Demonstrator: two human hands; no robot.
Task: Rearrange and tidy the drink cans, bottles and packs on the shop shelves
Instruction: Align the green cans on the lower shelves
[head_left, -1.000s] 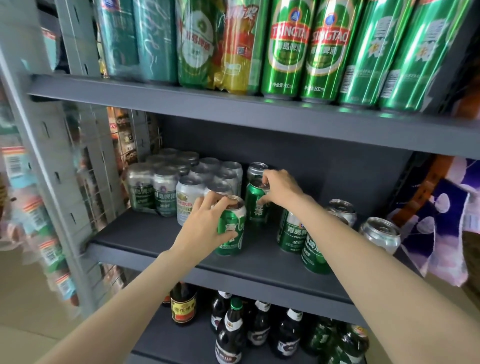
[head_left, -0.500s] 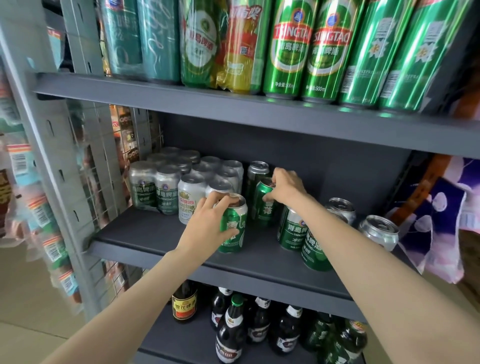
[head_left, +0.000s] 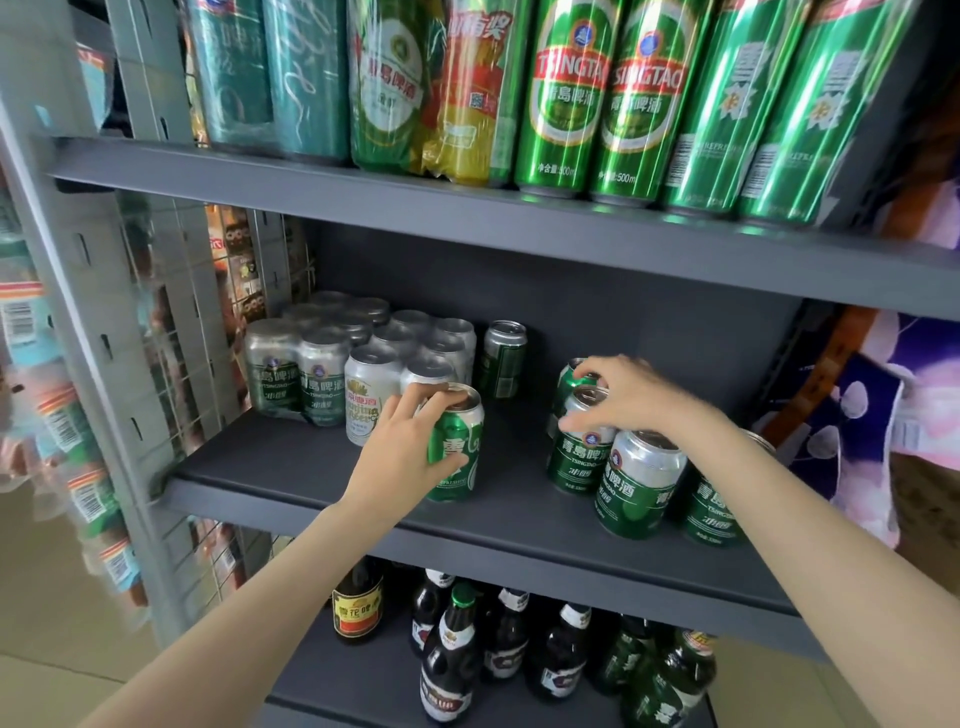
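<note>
On the middle shelf (head_left: 322, 467) my left hand (head_left: 400, 452) grips a short green can (head_left: 460, 457) by its side; the can stands upright near the front. To the right, my right hand (head_left: 631, 397) curls from above over a silver-and-green Tsingtao can (head_left: 584, 457), thumb at its front rim. The forefinger reaches the top of another green can (head_left: 567, 384) just behind it. Two more silver-and-green cans (head_left: 641, 488) stand in front of my right forearm. A dark can (head_left: 503, 361) stands alone at the back.
Shrink-wrapped packs of short cans (head_left: 311, 374) fill the shelf's left rear. Tall green cans (head_left: 566, 93) and wrapped packs line the top shelf. Dark bottles (head_left: 452, 660) crowd the bottom shelf. A wire rack of packets (head_left: 78, 441) hangs at left, patterned cloth (head_left: 883, 415) at right.
My right hand has moved right with the green can, from beside the dark can to behind the silver-and-green cans. My left hand still holds its can in the same place.
</note>
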